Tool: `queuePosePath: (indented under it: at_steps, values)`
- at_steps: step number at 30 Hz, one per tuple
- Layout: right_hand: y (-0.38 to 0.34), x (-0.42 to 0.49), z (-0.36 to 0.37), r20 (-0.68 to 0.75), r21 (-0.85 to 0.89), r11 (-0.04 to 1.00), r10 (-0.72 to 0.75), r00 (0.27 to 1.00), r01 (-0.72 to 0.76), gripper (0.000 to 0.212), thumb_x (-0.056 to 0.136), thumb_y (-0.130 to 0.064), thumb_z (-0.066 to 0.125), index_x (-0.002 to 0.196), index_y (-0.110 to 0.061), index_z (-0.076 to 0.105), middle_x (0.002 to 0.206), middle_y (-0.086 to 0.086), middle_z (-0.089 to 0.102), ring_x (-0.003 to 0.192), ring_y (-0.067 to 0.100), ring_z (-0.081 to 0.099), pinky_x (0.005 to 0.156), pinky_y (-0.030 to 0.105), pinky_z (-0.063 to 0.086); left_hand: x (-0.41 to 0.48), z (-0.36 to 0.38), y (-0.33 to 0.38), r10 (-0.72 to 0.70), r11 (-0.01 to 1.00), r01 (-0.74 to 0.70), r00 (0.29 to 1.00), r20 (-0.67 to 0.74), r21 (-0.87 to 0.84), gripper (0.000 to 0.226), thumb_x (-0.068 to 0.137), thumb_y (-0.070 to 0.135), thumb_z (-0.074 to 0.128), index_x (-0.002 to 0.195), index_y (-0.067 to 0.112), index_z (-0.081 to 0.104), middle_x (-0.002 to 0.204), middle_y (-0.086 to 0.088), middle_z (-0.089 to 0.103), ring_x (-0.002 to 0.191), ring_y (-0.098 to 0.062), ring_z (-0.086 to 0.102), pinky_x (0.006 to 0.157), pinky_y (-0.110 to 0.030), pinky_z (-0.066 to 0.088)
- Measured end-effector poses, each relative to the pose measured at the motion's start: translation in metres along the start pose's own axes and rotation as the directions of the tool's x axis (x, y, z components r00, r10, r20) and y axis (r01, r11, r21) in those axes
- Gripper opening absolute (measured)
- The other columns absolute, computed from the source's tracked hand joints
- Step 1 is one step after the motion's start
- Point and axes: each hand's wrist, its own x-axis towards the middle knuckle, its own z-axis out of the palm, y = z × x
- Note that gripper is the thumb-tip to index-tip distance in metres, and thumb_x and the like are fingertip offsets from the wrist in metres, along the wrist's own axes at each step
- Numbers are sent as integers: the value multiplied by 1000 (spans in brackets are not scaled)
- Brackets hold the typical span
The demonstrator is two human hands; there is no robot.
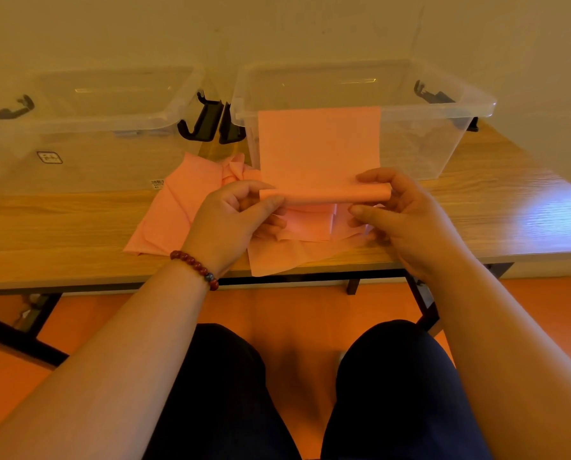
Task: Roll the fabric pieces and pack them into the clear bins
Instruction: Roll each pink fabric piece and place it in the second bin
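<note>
A pink fabric piece (318, 144) is partly rolled: a tight roll at its near edge, the flat rest hanging over the front wall of the right clear bin (443, 104). My left hand (231, 217) pinches the roll's left end. My right hand (396, 214) pinches its right end. Both hold the roll above a heap of loose pink fabric pieces (174, 210) on the wooden table (62, 227). The left clear bin (88, 127) stands behind the heap, and both bins look empty.
Black latch handles (211, 121) hang between the two bins, close together. The bins stand against the wall at the back of the table. One fabric piece overhangs the table's front edge (267, 263). My knees sit below the table.
</note>
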Motion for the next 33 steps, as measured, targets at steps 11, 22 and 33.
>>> queuePosePath:
  at_steps: [11, 22, 33]
  values:
    - [1, 2, 1, -26, 7, 1000, 14, 1000, -14, 16, 90, -15, 65, 104, -22, 63, 75, -6, 71, 71, 12, 68, 61, 32, 50, 1, 0, -2, -10, 1000, 10, 1000, 10, 15, 12, 86, 7, 65, 90, 17, 66, 69, 5, 72, 62, -8, 67, 57, -20, 55]
    - [-1, 1, 2, -67, 5, 1000, 30, 997, -30, 8, 91, -20, 64, 97, -15, 67, 70, -3, 70, 68, 11, 67, 59, 30, 53, -2, 0, 1, -15, 1000, 15, 999, 33, -14, 16, 84, 7, 66, 95, 18, 66, 72, 1, 73, 62, -11, 68, 56, -21, 56]
    - [-1, 1, 2, -26, -7, 1000, 12, 1000, -12, 9, 91, -10, 63, 95, -18, 65, 69, -1, 66, 65, 13, 66, 60, 31, 50, 0, 0, 0, -4, 1000, 4, 1000, 25, 10, 10, 86, 12, 65, 94, 19, 67, 74, 3, 73, 64, -10, 69, 57, -20, 55]
